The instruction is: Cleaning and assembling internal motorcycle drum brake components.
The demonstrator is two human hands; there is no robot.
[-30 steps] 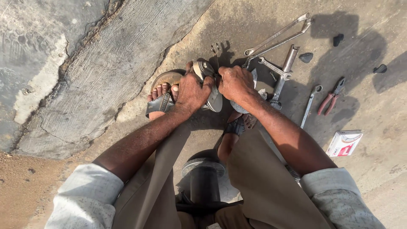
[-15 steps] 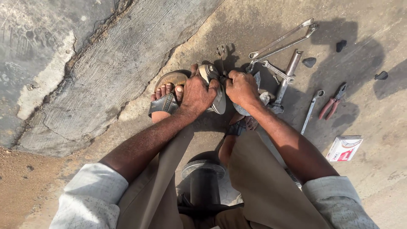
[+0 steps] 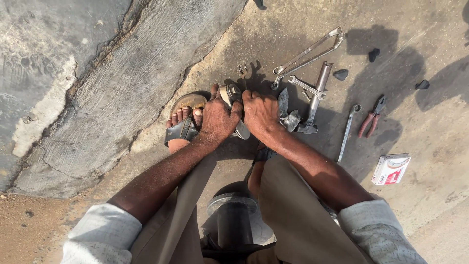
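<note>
I sit low over a concrete floor, knees apart. My left hand (image 3: 217,120) and my right hand (image 3: 261,112) are both closed around a round grey metal part (image 3: 231,93) held on the ground between my feet. The hands touch each other over the part and hide most of it. My left foot in a brown sandal (image 3: 185,115) is right beside my left hand. A greasy rag (image 3: 290,119) lies just right of my right hand.
Several long spanners (image 3: 308,54) and a metal rod tool (image 3: 317,95) lie beyond my right hand. Another spanner (image 3: 346,132), red-handled pliers (image 3: 372,116) and a small white-and-red box (image 3: 391,169) lie to the right. A dark metal cylinder (image 3: 233,215) stands between my legs. A raised cracked concrete slab (image 3: 97,88) fills the left.
Both hands stay clamped on the metal part. They have shifted slightly, and the view has drifted a little so the tools sit lower in the frame.
</note>
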